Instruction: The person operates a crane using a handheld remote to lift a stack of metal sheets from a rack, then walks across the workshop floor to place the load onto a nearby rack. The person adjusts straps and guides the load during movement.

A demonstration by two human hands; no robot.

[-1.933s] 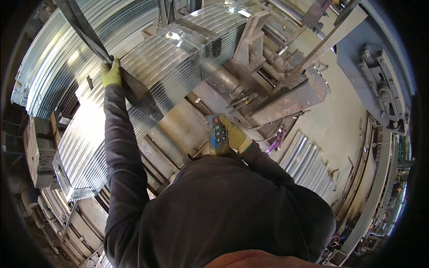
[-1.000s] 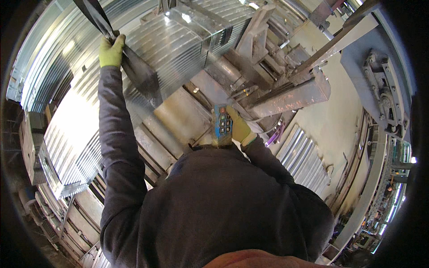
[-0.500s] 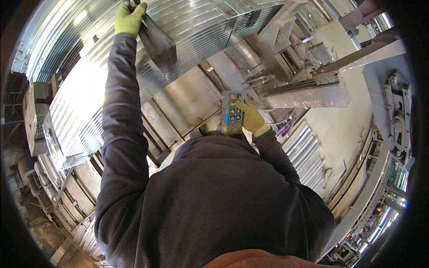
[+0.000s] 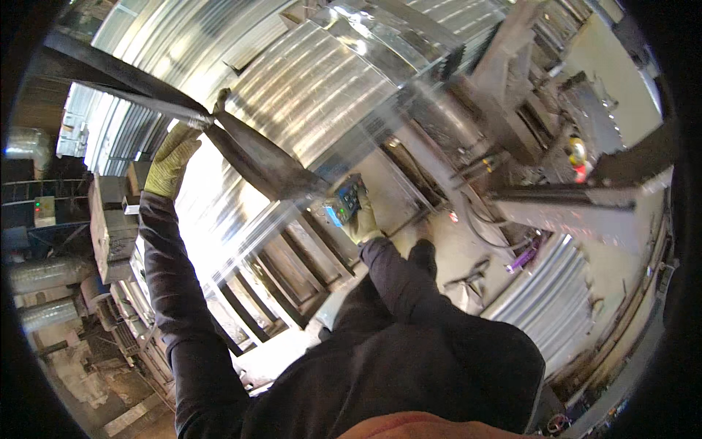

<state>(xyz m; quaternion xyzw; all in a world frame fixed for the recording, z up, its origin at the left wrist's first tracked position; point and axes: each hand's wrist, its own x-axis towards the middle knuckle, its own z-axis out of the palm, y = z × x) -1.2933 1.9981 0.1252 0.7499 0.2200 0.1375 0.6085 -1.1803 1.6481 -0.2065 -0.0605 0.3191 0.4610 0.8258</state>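
Note:
My left hand [image 4: 174, 157], in a yellow-green work glove, is raised at the upper left with its fingers closed at the pinched middle of a wide dark lifting strap [image 4: 256, 157]. The strap runs from the far left down to the right, across a stack of shiny corrugated metal sheets [image 4: 322, 80]. In my right hand [image 4: 362, 223], also gloved, is a blue handheld remote control [image 4: 342, 201] with dark buttons, tilted near the lower end of the strap. A small green light shows on the remote.
Dark bars [image 4: 274, 282] lie below the stack's near edge. A heavy steel beam [image 4: 570, 208] and machine parts stand to the right. More corrugated sheets [image 4: 545, 300] lie at the lower right, near a purple object [image 4: 523, 256]. Large pipes [image 4: 44, 278] are at the far left.
My view has turned and shifted. My left hand has come lower and to the left, still at the strap. The remote in my right hand is now tilted, further left and closer to the stack.

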